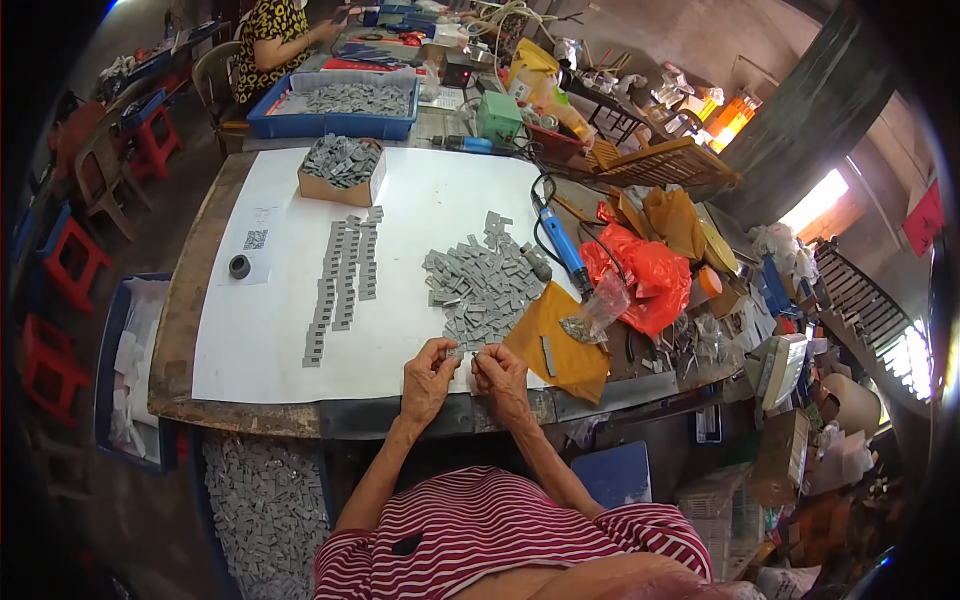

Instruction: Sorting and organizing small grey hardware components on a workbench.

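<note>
At the table's near edge my left hand [430, 378] is closed in a pinch, with a small grey piece at its fingertips. Close beside it my right hand [501, 380] also pinches; what sits between its fingers is too small to make out. Just beyond both hands spreads a loose pile of small grey rectangular pieces [485, 285] on white paper [270, 360]. To the left, similar pieces lie in overlapping rows [345, 275]. A cardboard box [312, 187] heaped with grey pieces stands farther back.
A brown paper sheet [570, 365], a blue electric screwdriver [563, 245] and a red plastic bag [640, 285] lie at the right. A dark ring-shaped object [239, 266] rests on the left. Behind stands a blue tray [405, 128]; another person [272, 45] sits at the far left.
</note>
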A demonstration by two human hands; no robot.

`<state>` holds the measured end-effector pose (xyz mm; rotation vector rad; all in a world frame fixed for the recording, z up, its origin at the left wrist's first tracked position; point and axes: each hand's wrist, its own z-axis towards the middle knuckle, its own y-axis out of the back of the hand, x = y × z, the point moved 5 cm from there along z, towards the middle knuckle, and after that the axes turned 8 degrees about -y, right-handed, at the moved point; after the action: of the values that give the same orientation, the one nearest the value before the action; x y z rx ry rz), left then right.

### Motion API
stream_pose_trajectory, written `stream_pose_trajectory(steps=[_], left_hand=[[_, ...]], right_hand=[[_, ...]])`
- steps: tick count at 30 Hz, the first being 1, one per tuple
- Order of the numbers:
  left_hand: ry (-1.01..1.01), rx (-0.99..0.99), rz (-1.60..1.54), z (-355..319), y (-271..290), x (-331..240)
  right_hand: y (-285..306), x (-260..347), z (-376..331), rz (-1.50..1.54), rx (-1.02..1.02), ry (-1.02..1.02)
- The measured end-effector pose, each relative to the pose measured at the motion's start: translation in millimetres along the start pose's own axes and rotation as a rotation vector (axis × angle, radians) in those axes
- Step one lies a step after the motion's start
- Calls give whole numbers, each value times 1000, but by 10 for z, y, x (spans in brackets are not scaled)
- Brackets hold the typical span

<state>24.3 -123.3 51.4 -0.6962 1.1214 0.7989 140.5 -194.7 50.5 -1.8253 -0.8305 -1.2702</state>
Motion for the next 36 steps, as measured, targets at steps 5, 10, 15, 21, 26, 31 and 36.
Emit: stream_pose_trajectory(steps=[5, 10, 15, 21, 26, 31, 36], left_hand=[[13, 4, -36, 2, -7, 49], [20, 13, -39, -22, -6, 59], [29, 6, -82, -29, -13, 73], [12, 19, -47, -22, -20, 26], [24, 3, -83, -22, -1, 44], [44, 36, -88, -35, -11, 41], [56, 44, -82, -24, -18, 55]], right_hand=[[2, -20, -14, -5, 5, 3], [17, 11, -16, 1, -10, 12], [-1, 11, -15, 24, 15, 6], [-9, 29, -41, 35, -2, 15], [9, 31, -62, -3, 10, 15], [21, 27, -51, 13, 19, 12], [7, 13, -15, 20, 15, -12]])
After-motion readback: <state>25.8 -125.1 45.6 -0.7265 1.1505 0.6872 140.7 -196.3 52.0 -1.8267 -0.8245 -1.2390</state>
